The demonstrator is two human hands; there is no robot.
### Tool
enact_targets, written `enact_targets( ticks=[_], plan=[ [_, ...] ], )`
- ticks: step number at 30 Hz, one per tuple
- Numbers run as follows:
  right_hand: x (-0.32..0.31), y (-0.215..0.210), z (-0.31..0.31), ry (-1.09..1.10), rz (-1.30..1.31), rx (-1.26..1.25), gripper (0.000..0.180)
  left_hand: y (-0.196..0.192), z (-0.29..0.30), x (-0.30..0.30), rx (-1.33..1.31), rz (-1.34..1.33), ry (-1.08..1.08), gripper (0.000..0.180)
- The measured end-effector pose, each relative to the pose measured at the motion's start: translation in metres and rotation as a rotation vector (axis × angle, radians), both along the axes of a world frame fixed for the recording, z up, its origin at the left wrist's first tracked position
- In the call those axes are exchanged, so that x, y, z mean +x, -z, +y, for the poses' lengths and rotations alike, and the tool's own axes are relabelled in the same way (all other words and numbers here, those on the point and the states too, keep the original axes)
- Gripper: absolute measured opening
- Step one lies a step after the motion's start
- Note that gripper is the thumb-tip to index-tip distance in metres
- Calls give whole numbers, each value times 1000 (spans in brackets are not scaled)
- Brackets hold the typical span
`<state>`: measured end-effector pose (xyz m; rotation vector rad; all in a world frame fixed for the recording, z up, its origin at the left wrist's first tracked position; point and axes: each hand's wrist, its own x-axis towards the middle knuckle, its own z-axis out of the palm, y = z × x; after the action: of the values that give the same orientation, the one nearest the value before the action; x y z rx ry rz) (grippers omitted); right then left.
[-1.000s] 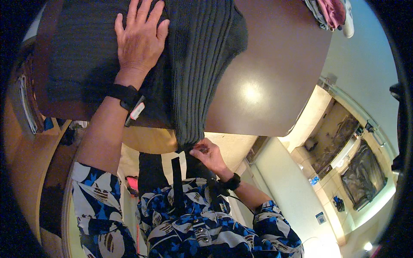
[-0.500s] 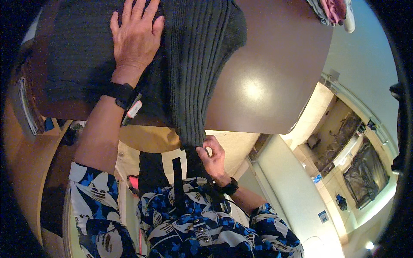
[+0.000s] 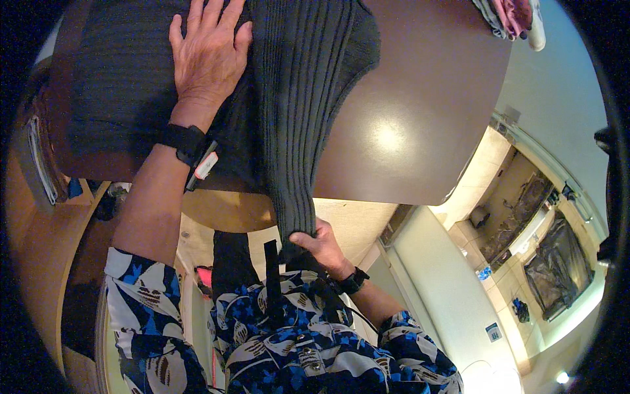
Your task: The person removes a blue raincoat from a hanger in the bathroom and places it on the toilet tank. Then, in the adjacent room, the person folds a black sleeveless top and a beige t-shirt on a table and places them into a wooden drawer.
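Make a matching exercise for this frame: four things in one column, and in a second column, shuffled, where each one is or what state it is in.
Things:
1. left hand
2. right hand
3. dark ribbed sweater
4. pile of pink and grey clothes

Places or states:
A. at the far right corner of the brown table
B. pressed flat on the sweater on the tabletop
C. spread over the table, with one end hanging past the near edge
D. below the table's near edge, gripping the sweater's hanging end

Pairs: 1-B, 2-D, 3-C, 4-A
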<state>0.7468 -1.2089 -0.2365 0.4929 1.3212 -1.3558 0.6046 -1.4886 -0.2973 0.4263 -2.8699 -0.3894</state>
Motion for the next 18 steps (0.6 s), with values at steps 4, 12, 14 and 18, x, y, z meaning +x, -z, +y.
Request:
enact_targets(
  ticks=[4,12,14,18],
  plan=[
    [1,5,0,-335,-34,53,23,0,-1,1,1,-19,-5,39],
    [30,25,12,-110,-219,-193,29,0,0,0,-4,1,0,40],
    [34,26,14,-124,-267,-205,26,0,0,1,-2,2,-2,40],
    [55,34,29,-242,-235,-173,20,-1,2,-2,9,-8,1,41]
  ],
)
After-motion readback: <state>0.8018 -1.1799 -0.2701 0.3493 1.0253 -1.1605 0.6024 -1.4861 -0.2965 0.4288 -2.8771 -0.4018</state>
